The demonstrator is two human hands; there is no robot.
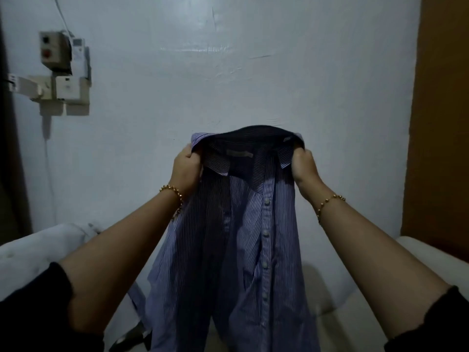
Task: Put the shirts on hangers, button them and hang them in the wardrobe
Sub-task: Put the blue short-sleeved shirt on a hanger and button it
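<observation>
Black sleeves sit closest to my view, pushed up on both forearms, and each wrist wears a gold bead bracelet just behind its grip. My left grip is clenched on the striped blue shirt at the left end of its collar, fingers curled round a bunch of cloth. My right grip grasps the same shirt at the collar's right end in the same way. Between the two grips the collar is spread wide, its dark inner side turned toward me. Below the grips the shirt hangs loose, open at the neck, with a row of pale buttons running down under the right grip. Well below both grips, under the hanging cloth, lies a pale padded seat. Beyond the grips stands a whitish wall. Up and left of the left grip a switch box is fixed to it, and right of the right grip a brown panel runs up the edge. A dark thing low beside the shirt's left hem is too dim for me to name.
</observation>
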